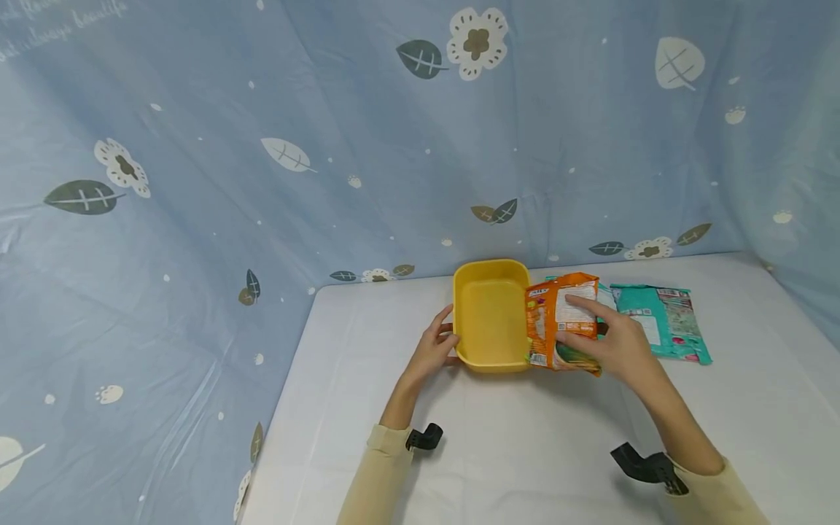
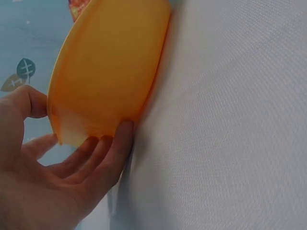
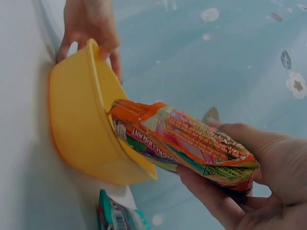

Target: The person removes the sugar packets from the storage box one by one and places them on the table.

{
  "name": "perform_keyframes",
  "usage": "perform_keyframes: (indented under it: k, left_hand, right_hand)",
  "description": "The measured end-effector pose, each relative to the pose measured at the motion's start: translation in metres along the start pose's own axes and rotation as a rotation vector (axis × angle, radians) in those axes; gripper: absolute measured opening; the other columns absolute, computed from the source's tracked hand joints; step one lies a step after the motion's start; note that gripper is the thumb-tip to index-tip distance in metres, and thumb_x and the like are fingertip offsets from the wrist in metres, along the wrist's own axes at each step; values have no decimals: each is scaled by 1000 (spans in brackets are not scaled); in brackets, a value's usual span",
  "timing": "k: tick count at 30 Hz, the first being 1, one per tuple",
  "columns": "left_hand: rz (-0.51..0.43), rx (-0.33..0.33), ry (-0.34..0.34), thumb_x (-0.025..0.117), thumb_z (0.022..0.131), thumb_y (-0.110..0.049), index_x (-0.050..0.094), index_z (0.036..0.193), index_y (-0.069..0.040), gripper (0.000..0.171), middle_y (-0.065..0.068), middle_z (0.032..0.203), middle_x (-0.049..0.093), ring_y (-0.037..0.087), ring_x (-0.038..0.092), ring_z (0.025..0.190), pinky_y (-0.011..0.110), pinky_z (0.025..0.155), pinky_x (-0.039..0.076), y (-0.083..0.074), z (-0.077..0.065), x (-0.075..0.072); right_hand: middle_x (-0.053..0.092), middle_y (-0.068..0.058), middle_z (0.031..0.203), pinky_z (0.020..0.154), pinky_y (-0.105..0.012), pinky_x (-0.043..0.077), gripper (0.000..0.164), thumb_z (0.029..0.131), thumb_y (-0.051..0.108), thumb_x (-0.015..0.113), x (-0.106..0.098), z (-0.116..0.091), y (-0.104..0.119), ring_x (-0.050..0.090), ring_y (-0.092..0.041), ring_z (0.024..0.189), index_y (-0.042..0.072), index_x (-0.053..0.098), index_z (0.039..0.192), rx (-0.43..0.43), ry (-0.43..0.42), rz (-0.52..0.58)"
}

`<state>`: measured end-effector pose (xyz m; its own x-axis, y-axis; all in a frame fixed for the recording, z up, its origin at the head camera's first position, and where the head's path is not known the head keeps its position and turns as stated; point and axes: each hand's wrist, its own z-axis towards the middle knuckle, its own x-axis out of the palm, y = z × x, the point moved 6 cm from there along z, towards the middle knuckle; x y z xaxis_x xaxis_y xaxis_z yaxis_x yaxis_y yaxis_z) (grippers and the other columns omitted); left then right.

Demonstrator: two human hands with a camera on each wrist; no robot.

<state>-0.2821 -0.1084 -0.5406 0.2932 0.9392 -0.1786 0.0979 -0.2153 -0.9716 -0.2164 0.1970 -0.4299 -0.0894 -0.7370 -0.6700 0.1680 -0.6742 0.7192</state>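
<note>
A yellow plastic basin (image 1: 492, 321) stands on the white table with its open side up. At its left end my left hand (image 1: 434, 346) holds the wall, thumb up by the rim and fingertips low on the outside (image 2: 98, 148). My right hand (image 1: 613, 343) grips an orange snack packet (image 1: 543, 328) between thumb and fingers. One end of this packet (image 3: 139, 122), printed with "currant" lettering, overlaps the basin's right rim in the right wrist view. Behind my right hand lies a teal packet (image 1: 679, 324), with part of another teal one (image 1: 605, 297) beside it.
The white table (image 1: 525, 452) runs back to a blue curtain (image 1: 394, 146) with leaf and flower prints. More of the curtain hangs along the left side. A black wrist mount (image 1: 646, 467) sits on my right forearm, another (image 1: 425, 437) on the left.
</note>
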Motion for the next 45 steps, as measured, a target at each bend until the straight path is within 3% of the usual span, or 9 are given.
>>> perform_keyframes:
  k: [3, 6, 8, 12, 18, 27, 32, 36, 45]
  left_hand:
    - [-1, 0, 1, 53, 97, -14, 28, 154, -33, 65, 17, 137, 52, 31, 61, 114, 45, 79, 62, 0, 0, 0]
    - [0, 3, -2, 53, 96, -14, 28, 154, -33, 65, 17, 137, 51, 32, 61, 114, 45, 78, 62, -1, 0, 0]
    - [-2, 4, -1, 53, 96, -14, 28, 154, -33, 66, 18, 137, 51, 32, 61, 114, 44, 78, 62, -1, 0, 0]
    - [-3, -5, 10, 52, 98, -13, 26, 156, -30, 66, 20, 139, 49, 35, 60, 117, 47, 79, 61, -1, 0, 0]
    - [15, -5, -1, 53, 98, -15, 28, 154, -34, 65, 17, 138, 51, 31, 61, 114, 42, 78, 62, -1, 0, -1]
    - [1, -10, -10, 54, 97, -15, 31, 152, -37, 64, 16, 137, 51, 29, 61, 113, 41, 77, 63, 1, 1, -1]
    - [-3, -7, -9, 54, 97, -15, 30, 151, -40, 64, 16, 137, 51, 30, 61, 114, 46, 79, 62, 0, 1, -1]
    - [-13, -5, 1, 53, 98, -14, 28, 153, -38, 65, 17, 139, 49, 31, 60, 116, 50, 81, 61, 0, 2, -1]
    - [-11, -13, 5, 51, 98, -10, 28, 155, -31, 65, 19, 139, 49, 32, 60, 116, 50, 81, 61, 0, 2, -1]
  right_hand:
    - [58, -29, 132, 45, -27, 35, 65, 84, 40, 76, -4, -3, -6, 51, -31, 85, 16, 54, 141, 10, 0, 15]
    - [55, -28, 136, 55, -34, 52, 65, 85, 40, 75, -7, -7, -12, 54, -34, 95, 17, 53, 142, 15, -3, 34]
    - [54, -26, 138, 65, -31, 58, 64, 85, 39, 75, -8, -9, -17, 57, -23, 99, 18, 53, 142, 14, -11, 51]
    - [55, -24, 137, 70, -5, 50, 62, 86, 35, 75, -9, -12, -27, 56, 3, 92, 17, 53, 142, 15, -18, 99]
    - [49, -24, 143, 75, 6, 38, 65, 86, 36, 74, -13, -20, -40, 55, -36, 114, 14, 51, 144, 54, 7, 124]
    - [53, -25, 138, 51, -17, 45, 67, 84, 39, 76, -8, -31, -64, 47, -2, 65, 18, 52, 143, 86, 8, 71]
    - [47, -25, 144, 69, -5, 48, 66, 85, 39, 74, -2, -36, -73, 60, -22, 99, 19, 51, 144, 105, 31, 99]
    - [44, -25, 148, 74, 3, 41, 66, 86, 38, 73, 3, -40, -75, 54, -43, 117, 19, 49, 145, 114, 56, 142]
    - [43, -23, 149, 77, 0, 45, 65, 89, 35, 71, 11, -48, -84, 52, -47, 123, 20, 47, 147, 134, 86, 189]
